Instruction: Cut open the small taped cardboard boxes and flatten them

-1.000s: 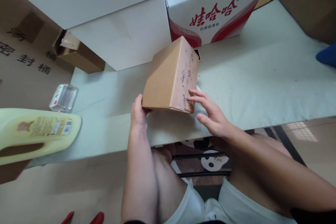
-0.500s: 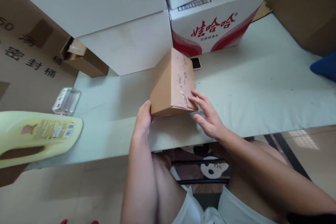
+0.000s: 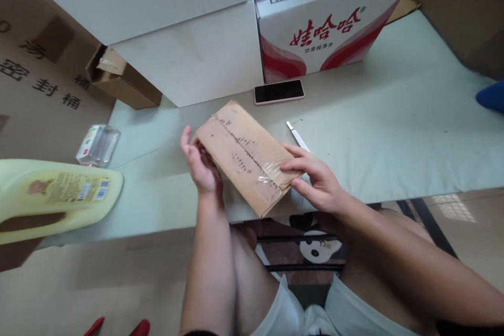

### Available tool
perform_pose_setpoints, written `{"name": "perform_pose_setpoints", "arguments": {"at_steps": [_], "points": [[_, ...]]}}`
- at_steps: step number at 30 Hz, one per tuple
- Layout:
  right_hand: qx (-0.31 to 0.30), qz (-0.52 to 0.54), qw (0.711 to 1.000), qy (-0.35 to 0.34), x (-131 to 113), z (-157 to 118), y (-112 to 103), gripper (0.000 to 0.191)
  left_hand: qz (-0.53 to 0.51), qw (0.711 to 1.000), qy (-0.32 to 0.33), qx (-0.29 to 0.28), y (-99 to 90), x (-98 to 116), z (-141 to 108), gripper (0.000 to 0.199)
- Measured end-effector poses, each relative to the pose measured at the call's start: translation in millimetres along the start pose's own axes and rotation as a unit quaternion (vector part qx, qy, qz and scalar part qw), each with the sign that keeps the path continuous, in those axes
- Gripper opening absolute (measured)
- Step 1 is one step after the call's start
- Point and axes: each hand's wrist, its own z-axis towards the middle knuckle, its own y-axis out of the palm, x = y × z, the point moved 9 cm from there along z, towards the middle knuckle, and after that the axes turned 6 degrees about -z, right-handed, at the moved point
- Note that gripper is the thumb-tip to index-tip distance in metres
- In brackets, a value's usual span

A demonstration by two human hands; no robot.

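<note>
A brown cardboard box (image 3: pixel 248 155) is held tilted near the table's front edge, its taped seam facing up. My right hand (image 3: pixel 315 176) grips its right corner, thumb at the edge and fingers on the top. At the box's left side is my left hand (image 3: pixel 202 165), supporting it, with some fingers hidden behind or under it. A white slim tool (image 3: pixel 298 137) lies just beyond my right hand. Behind the box rests a black-screened phone (image 3: pixel 279 92).
White boxes (image 3: pixel 192 58) and a red-and-white carton (image 3: pixel 318 39) stand along the back. To the left are a yellow jug (image 3: pixel 79 197), a clear container (image 3: pixel 104 145) and a small open carton (image 3: pixel 129 84). A blue object (image 3: pixel 492 97) is at the right.
The box has turned and tipped, so its taped face now points up. My left hand has moved up along its left side. The phone is fully visible and the white tool has come into sight.
</note>
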Motion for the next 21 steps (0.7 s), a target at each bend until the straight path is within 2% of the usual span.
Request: {"name": "perform_pose_setpoints", "arguments": {"at_steps": [2,4,6,8,10,12,16,18,21], "points": [[-0.020,0.006,1.000,0.003,-1,-1,5,0.023,-0.018,0.997,0.067,-0.030,5.5,16,-1,0.062],[-0.021,0.009,1.000,0.010,0,-1,4,0.028,0.004,0.996,0.071,-0.053,10.0,19,-3,0.053],[0.006,-0.007,0.999,0.042,7,0,-5,0.032,0.010,0.997,0.049,-0.052,10.0,15,-3,0.043],[0.049,-0.079,0.990,0.108,20,0,-18,0.029,-0.005,0.998,0.042,-0.042,8.5,13,-2,0.037],[0.068,-0.200,0.960,0.187,36,-1,-31,0.022,-0.014,0.998,0.044,-0.038,8.5,12,-1,0.032],[0.029,-0.318,0.912,0.257,51,-3,-36,0.024,-0.019,0.998,0.045,-0.031,8.5,12,0,0.029],[-0.129,-0.445,0.815,0.349,76,-13,-29,0.047,-0.030,0.998,0.047,-0.024,8.6,13,-1,0.026],[-0.165,-0.451,0.798,0.364,80,-17,-27,0.051,-0.033,0.998,0.049,-0.022,8.2,15,-2,0.026],[-0.146,-0.410,0.819,0.373,80,-15,-28,0.057,-0.031,0.998,0.045,-0.013,6.0,15,-2,0.025]]}}
